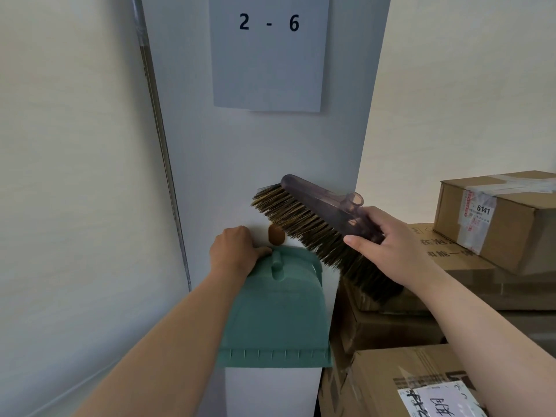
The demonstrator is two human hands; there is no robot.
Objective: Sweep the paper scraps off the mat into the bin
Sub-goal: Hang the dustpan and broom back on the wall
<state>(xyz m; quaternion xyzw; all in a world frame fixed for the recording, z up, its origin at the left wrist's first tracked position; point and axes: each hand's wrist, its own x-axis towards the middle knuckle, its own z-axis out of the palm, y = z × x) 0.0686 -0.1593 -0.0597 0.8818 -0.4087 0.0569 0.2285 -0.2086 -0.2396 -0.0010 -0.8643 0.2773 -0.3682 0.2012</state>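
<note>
Brush head (319, 218): translucent grey-violet plastic back, brown bristles, open handle socket with no pole fitted; held in the air at a slant, upper end to the left, bristles facing down and left. Right hand (388, 242) is clamped on the plastic back just below the socket, fingers wrapped over the front. Green dustpan (276, 311): held upright in front of the white pillar (240, 176), broad ribbed lip at the bottom, short handle stub at the top. Left hand (233, 251) grips its upper left corner, thumb lying along the top edge, the remaining fingers hidden behind it. The lower bristles cross in front of the dustpan's upper right corner; contact cannot be confirmed. A small brown hook (276, 234) is fixed to the pillar just above the stub, between the left hand and the bristles. Higher on the pillar hangs a paper sign (267, 55) reading "2 - 6". Right of the pillar, stacked cardboard boxes (406, 383), several labelled; the topmost taped box (511, 224) is marked "6141". Pale wall (75, 176) on the left
</note>
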